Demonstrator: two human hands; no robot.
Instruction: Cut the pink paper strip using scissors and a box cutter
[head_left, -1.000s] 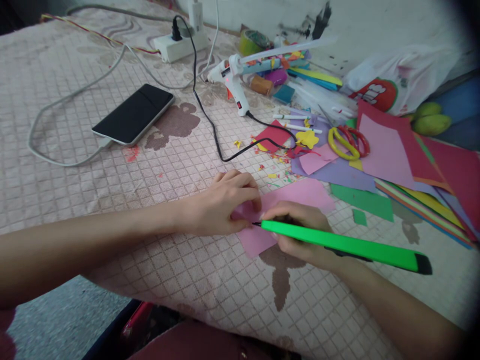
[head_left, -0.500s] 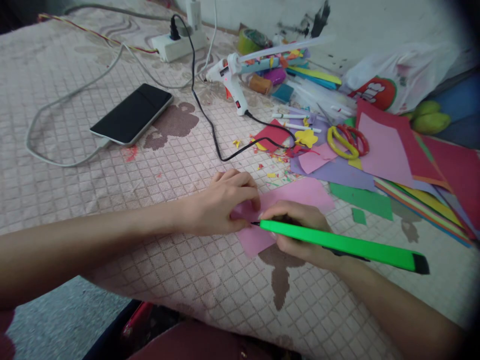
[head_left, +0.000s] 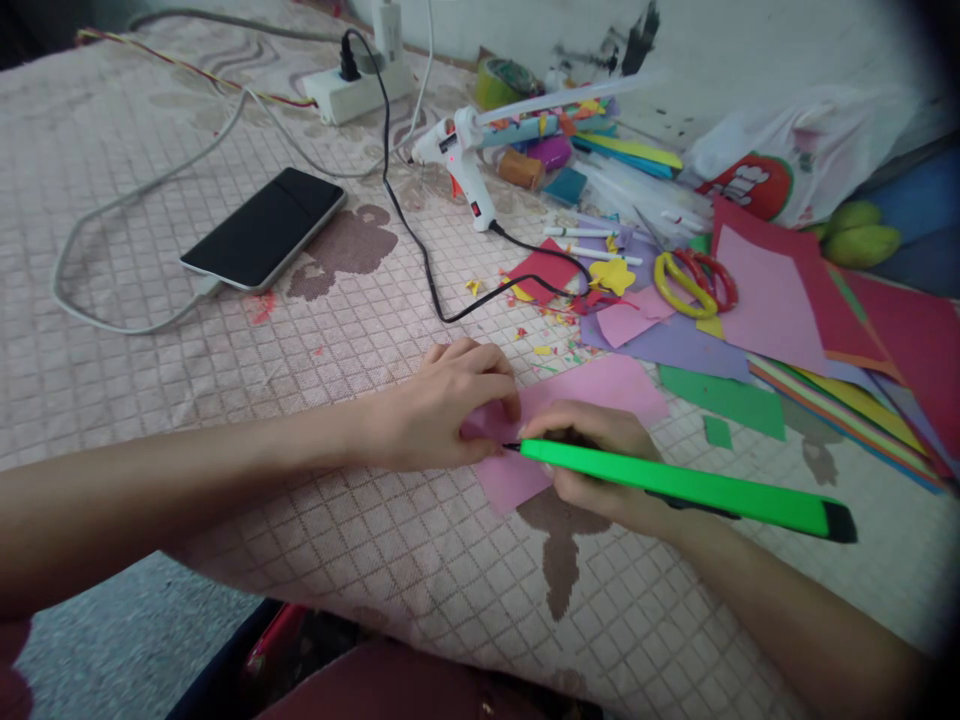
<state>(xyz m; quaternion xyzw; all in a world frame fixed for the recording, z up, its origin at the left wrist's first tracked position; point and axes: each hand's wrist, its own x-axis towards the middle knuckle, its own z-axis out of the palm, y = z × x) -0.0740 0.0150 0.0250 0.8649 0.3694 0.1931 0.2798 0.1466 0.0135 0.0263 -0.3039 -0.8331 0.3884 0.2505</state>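
A sheet of pink paper [head_left: 607, 385] lies on the tablecloth, partly covered by both hands. My left hand [head_left: 450, 405] holds it down with bent fingers, the thumb and fingertips pressing on its left part. In my right hand [head_left: 600, 440] is a bright green utility knife [head_left: 675, 485] with a black rear end. Its thin dark tip meets the paper close to my left thumb, and its body slants down to the right. My right fingers are partly hidden behind the knife.
Behind the hands are a glue gun [head_left: 469, 170], yellow-and-red scissors [head_left: 686, 285], a yellow paper flower [head_left: 611, 276] and paper scraps. Coloured sheets [head_left: 772, 300] spread to the right. A phone [head_left: 264, 228] on a cable lies left of a power strip [head_left: 360, 92]. A black cord crosses the table.
The rear end of the utility knife has risen very slightly. Both hands and the pink paper stay almost in the same place.
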